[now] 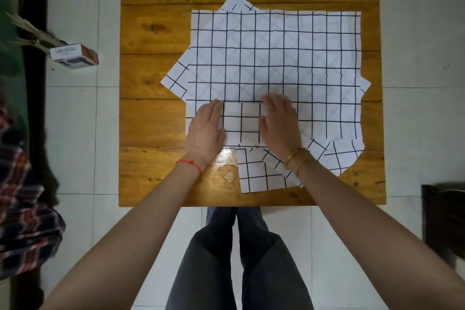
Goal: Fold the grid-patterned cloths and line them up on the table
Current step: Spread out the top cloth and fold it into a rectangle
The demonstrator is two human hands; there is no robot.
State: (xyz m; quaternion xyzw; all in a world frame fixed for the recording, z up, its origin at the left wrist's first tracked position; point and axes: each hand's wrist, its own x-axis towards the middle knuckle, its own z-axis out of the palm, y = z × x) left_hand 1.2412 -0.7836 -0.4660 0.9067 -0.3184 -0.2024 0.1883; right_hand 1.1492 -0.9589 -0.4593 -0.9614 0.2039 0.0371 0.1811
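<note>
- Left hand (206, 126) and right hand (279, 122) flat, fingers spread, pressing a small folded grid-patterned cloth (241, 122), grasping nothing.
- Beneath and beyond, unfolded grid-patterned cloths (274, 58) overlapping askew on wooden table (151, 33).
- Left, off table, small box (74, 56).

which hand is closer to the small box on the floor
Left. The left hand rests flat on the top cloth toward the table's left side, nearer the box. The right hand lies farther right on it.

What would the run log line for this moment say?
left hand: flat on top cloth | right hand: flat on it | other cloths: beneath, unfolded | table: wood
</note>
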